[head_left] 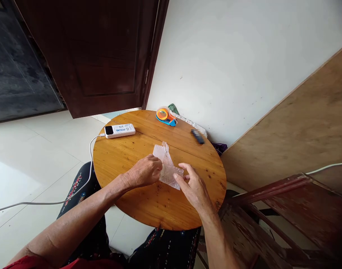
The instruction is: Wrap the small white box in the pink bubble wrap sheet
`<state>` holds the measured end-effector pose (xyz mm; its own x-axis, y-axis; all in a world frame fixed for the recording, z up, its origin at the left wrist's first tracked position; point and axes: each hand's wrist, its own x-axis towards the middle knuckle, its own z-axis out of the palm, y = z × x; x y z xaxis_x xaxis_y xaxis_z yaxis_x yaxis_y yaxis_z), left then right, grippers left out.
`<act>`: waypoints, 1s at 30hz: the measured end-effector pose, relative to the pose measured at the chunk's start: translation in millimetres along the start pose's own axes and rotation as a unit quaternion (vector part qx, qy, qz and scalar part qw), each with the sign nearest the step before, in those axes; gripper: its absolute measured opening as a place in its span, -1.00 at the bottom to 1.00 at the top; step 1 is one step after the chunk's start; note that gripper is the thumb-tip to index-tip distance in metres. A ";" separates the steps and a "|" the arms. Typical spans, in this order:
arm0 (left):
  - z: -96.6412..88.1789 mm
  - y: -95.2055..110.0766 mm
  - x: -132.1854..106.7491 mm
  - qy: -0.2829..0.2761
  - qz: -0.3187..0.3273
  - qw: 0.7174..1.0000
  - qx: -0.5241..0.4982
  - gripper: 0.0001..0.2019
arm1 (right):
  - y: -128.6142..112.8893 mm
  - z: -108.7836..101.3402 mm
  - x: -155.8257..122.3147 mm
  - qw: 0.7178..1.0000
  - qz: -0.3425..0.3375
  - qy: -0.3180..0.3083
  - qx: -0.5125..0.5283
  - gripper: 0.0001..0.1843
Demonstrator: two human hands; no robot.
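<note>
A small piece of clear bubble wrap (pixel 172 175) lies on the round wooden table, with a narrower flap reaching away toward the back. My left hand (pixel 148 170) is closed at the near left edge of the wrap, its fingertips partly hidden behind the knuckles. At the right edge of the wrap is my right hand (pixel 193 185), thumb and fingers apart around the corner. The thumb touches or hovers just over the plastic; I cannot tell which.
On the wooden table (pixel 126 157) a white device (pixel 123 130) with a cable stands at the left. An orange and blue tape dispenser (pixel 166 116) sits at the back, near a blurred dark object (pixel 197 136). A wooden chair (pixel 271 209) is at the right.
</note>
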<state>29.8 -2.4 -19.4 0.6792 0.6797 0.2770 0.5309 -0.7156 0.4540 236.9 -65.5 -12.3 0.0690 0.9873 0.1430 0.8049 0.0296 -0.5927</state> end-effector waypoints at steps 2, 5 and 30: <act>-0.7 1.0 0.2 -0.005 -0.002 1.000 0.002 -0.86 | -7.6 -3.4 5.4 0.998 -0.029 -0.037 -0.033 -0.53; -2.2 2.4 0.7 -0.011 -0.012 1.000 0.005 -0.85 | -16.8 -10.1 18.7 0.985 -0.059 -0.129 -0.100 -0.49; -4.3 6.5 1.5 -0.013 -0.040 0.999 0.030 -0.87 | 23.2 22.5 26.8 0.989 0.065 -0.087 0.096 -0.71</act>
<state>32.1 -5.3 -12.4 0.6466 0.7306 0.2195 0.6121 -0.6686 0.4222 244.2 -34.9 -40.0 0.0480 0.9961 -0.0735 0.6684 -0.0867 -0.7387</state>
